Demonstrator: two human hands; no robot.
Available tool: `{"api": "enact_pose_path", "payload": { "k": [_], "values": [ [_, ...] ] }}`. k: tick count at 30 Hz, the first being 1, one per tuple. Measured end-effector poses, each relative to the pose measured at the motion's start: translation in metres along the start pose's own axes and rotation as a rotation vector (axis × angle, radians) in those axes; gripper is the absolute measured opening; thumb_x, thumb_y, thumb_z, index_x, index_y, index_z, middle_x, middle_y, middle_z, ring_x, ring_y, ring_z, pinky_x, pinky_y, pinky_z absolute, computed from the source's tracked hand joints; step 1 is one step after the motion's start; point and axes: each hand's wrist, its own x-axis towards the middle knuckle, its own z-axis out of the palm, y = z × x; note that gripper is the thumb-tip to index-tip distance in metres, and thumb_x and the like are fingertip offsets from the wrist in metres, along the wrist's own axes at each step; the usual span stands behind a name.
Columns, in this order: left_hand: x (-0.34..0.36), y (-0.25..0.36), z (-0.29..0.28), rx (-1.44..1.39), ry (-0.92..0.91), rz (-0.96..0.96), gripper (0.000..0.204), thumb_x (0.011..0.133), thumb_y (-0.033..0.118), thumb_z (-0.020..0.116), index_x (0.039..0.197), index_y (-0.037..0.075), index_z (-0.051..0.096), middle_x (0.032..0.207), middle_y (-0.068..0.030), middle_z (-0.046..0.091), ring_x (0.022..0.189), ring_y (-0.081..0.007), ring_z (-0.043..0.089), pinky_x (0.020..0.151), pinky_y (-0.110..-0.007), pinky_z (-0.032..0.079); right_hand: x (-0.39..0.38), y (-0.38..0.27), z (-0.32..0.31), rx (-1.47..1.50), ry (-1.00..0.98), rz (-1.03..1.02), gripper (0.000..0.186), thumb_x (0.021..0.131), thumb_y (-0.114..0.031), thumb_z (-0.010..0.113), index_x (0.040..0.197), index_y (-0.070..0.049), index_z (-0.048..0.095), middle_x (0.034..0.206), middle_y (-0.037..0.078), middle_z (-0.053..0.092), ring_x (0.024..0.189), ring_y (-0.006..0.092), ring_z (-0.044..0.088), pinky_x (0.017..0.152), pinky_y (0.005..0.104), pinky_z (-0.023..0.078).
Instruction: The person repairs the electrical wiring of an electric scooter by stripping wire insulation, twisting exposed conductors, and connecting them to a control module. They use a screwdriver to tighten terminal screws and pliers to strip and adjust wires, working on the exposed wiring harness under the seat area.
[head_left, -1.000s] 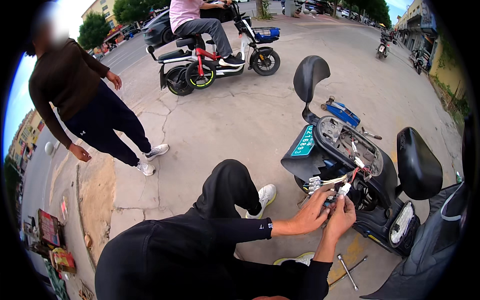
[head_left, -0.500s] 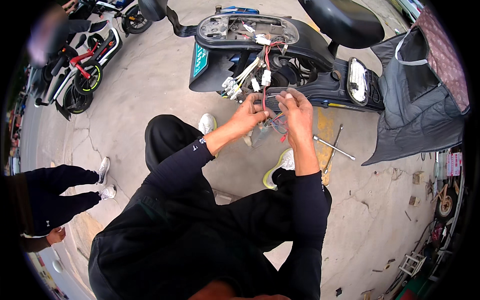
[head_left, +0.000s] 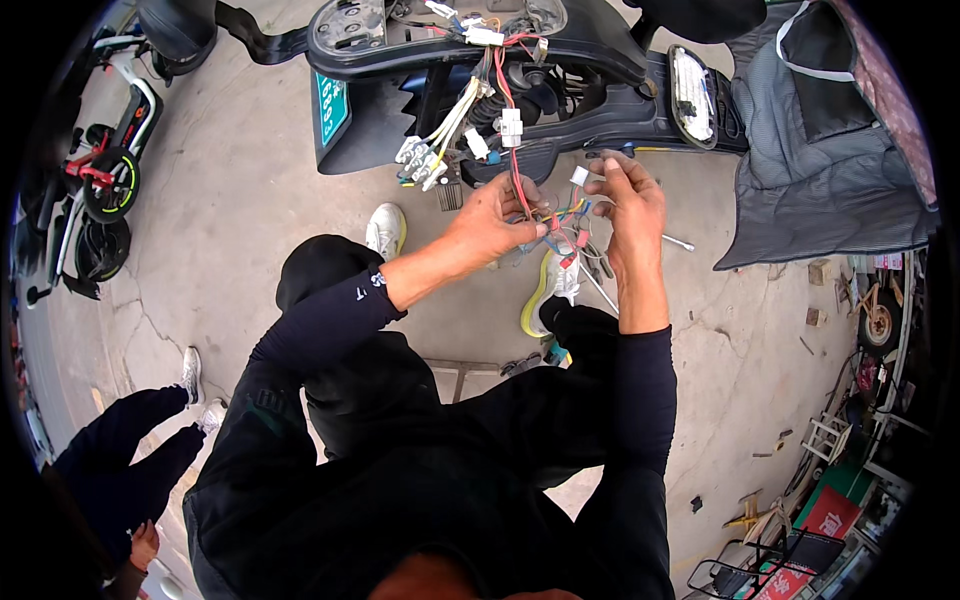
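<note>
In front of my knees, my left hand [head_left: 492, 216] is closed around a bundle of red and coloured wires [head_left: 515, 170] hanging from the opened body of a black electric scooter [head_left: 590, 75]. To its right, my right hand [head_left: 634, 203] is closed, with a small white plug connector [head_left: 580, 176] at its fingertips. Thin coloured wires with red tabs [head_left: 568, 262] dangle between both hands. A larger white connector [head_left: 511, 128] sits higher on the red wires. Left of it hangs a cluster of pale connectors [head_left: 422, 162] on yellowish wires.
A dark quilted cover [head_left: 800, 195] drapes over the scooter's right end. A metal wrench [head_left: 678, 243] lies on the concrete beyond my right hand. At left stand another bike [head_left: 110, 185] and a person's legs [head_left: 130, 430]. Assorted clutter [head_left: 825, 440] lines the right edge.
The view has shifted, so the scooter appears higher and further left. My right hand has moved away from my left, and a white connector now shows at its fingertips. The loose wires are more spread.
</note>
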Motion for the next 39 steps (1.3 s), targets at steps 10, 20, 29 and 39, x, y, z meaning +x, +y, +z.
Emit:
{"api": "enact_pose_path", "payload": {
  "k": [10, 20, 29, 39],
  "values": [
    [0.000, -0.002, -0.006, 0.043, 0.042, -0.019, 0.047, 0.077, 0.002, 0.078, 0.113, 0.002, 0.048, 0.113, -0.0101, 0.058, 0.109, -0.0184, 0.059, 0.090, -0.033, 0.052, -0.003, 0.005, 0.019, -0.103, -0.076, 0.135, 0.041, 0.101, -0.032, 0.055, 0.120, 0.005, 0.058, 0.110, 0.015, 0.067, 0.094, 0.0204, 0.066, 0.074, 0.0355, 0.055],
    [0.002, -0.008, -0.020, -0.059, 0.048, -0.001, 0.029, 0.083, 0.004, 0.066, 0.110, 0.002, 0.055, 0.105, -0.0048, 0.062, 0.100, -0.0141, 0.062, 0.087, -0.030, 0.050, 0.006, -0.010, 0.009, -0.003, -0.290, 0.237, 0.042, 0.104, -0.027, 0.049, 0.128, 0.007, 0.051, 0.114, 0.020, 0.066, 0.097, 0.0259, 0.067, 0.076, 0.0361, 0.057],
    [0.003, -0.009, -0.030, -0.061, 0.040, -0.008, 0.022, 0.082, 0.007, 0.060, 0.103, 0.001, 0.059, 0.095, -0.0071, 0.067, 0.090, -0.0141, 0.064, 0.081, -0.028, 0.049, 0.000, -0.007, 0.021, -0.024, -0.318, 0.227, 0.047, 0.099, -0.034, 0.057, 0.125, 0.005, 0.055, 0.111, 0.015, 0.066, 0.097, 0.0238, 0.065, 0.076, 0.0335, 0.054],
    [0.013, -0.015, -0.030, -0.011, -0.001, -0.050, 0.026, 0.085, 0.006, 0.059, 0.110, 0.000, 0.060, 0.111, -0.0083, 0.063, 0.105, -0.0150, 0.059, 0.091, -0.030, 0.047, -0.006, 0.001, 0.005, -0.148, -0.331, 0.045, 0.037, 0.090, -0.018, 0.072, 0.117, 0.005, 0.062, 0.092, 0.008, 0.070, 0.086, 0.0132, 0.065, 0.070, 0.0299, 0.053]
  ]
}}
